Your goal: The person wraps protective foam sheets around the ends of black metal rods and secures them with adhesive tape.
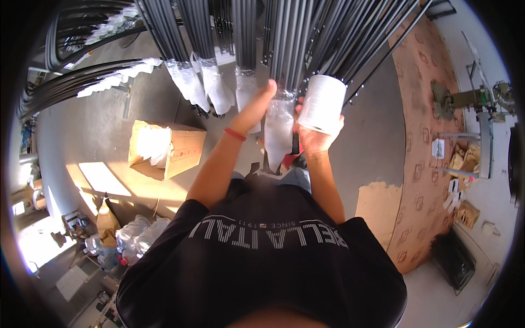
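White roll (323,104), long axis tipped rightward at top, is clamped in right fingers (299,108); left fingers (271,87) show unclearly.

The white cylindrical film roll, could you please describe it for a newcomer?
Find the long black rods at the top. Beneath, the bare right hand holds the white cylindrical film roll. Its smooth shape differs from the crumpled, whitish plastic wraps nearby.

The left forearm (219,164) and right forearm (326,183) are stretched forward. The left hand (255,108) is raised slightly higher in view, its fingers mostly hidden; the right hand (316,142) is turned palm up, cupped.
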{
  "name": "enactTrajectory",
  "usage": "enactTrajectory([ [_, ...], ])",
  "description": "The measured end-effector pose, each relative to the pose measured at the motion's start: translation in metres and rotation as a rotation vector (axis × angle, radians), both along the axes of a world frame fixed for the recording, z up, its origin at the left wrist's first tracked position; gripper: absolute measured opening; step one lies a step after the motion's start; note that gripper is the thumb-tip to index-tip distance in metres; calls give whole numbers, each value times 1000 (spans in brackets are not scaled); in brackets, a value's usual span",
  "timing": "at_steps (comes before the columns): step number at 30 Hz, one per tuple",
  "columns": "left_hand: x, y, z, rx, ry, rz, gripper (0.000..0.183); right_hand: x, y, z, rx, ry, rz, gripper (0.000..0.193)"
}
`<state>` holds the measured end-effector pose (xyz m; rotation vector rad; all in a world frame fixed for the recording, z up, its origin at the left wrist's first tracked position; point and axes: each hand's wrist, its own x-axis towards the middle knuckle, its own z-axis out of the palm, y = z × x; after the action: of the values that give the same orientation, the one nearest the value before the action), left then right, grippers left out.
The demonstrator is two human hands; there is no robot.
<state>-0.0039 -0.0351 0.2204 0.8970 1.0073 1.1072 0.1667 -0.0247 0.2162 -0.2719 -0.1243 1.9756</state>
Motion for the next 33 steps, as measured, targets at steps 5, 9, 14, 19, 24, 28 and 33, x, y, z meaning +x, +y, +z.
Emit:
enactTrajectory([
  [5, -9, 18, -1, 16, -436, -383, 70, 34, -25, -73, -82, -115, 100, 71],
  [9, -12, 20, -28, -63, -231, -503, 63, 62, -49, -120, -366, -355, 218, 68],
  [14, -15, 8, -88, -106, -154, -64, 65, 82, -77, -243, -603, -507, 385, 59],
  [19, -23, 3, -120, -99, -112, 24, 62, 68, -72, -354, -904, -452, 519, 56],
  [24, -28, -28, -165, -192, -38, 254, 81, 45, -59, -471, -1019, -393, 482, 50],
  [28, -32, -29, -169, -150, -67, 199, 83, 36, -37, -515, -852, -400, 576, 35],
  [33, -16, -13, -136, -106, -48, 215, 77, 32, -30, -550, -839, -566, 519, 30],
])
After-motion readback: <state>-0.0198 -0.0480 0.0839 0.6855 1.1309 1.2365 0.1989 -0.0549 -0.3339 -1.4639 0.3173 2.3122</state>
